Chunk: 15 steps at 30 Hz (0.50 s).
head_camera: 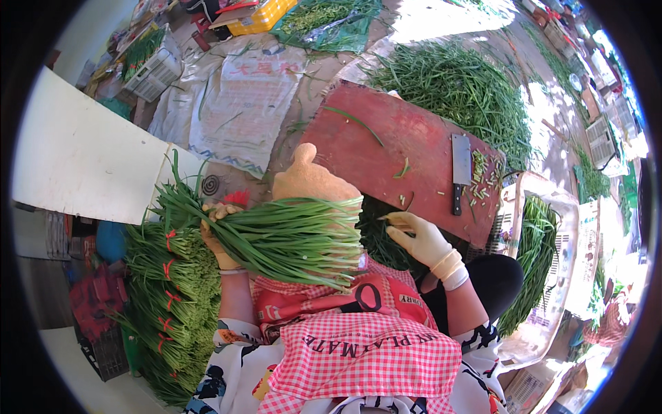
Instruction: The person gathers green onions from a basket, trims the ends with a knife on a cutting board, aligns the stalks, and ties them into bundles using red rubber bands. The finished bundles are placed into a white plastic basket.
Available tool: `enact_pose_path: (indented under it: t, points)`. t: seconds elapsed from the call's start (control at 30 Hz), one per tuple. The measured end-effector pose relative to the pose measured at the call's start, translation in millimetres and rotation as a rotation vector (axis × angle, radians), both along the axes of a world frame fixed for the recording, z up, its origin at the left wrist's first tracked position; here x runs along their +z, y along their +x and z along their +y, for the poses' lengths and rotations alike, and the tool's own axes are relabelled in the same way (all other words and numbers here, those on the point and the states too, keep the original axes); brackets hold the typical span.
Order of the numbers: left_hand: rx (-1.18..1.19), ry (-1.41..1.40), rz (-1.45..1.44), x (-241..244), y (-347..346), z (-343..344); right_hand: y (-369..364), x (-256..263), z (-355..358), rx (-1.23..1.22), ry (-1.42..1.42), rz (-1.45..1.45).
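Note:
My left hand (220,220), in a tan glove, grips a loose bunch of garlic chives (289,240) near its leafy end. The bunch lies sideways before me, pale cut ends to the right, partly over an orange terry cloth (315,178). Just right of those ends is my gloved right hand (426,243), its thumb and forefinger apart. A tiny pale bit shows at its fingertip; I cannot tell what it is. Below my left hand, tied chive bundles (181,290) with red bands are stacked. A cleaver (461,165) rests on a red board (382,139) ahead, beside chopped stem ends (481,176).
A large heap of loose chives (455,88) lies beyond the board. To the right stands a white plastic crate (561,290) holding more chives. A white panel (93,145) juts in from the left, and a woven sack (243,98) covers the floor ahead.

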<state>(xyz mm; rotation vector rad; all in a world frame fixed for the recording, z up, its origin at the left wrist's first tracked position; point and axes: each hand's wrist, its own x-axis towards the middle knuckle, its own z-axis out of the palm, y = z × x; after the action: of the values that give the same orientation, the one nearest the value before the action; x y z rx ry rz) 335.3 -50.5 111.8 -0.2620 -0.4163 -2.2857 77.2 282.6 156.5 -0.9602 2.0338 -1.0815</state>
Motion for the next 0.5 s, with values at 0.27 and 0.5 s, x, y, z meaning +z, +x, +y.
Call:
enact_pose_path:
  t: [0.27,0.5]
  points:
    - [-0.030,-0.025,-0.002,9,-8,-1,27,42,-90,0.037,-0.476,0.554]
    - [0.023,-0.026,-0.008,7,-3,6,8,18,-60,-0.085,-0.374,-0.333]
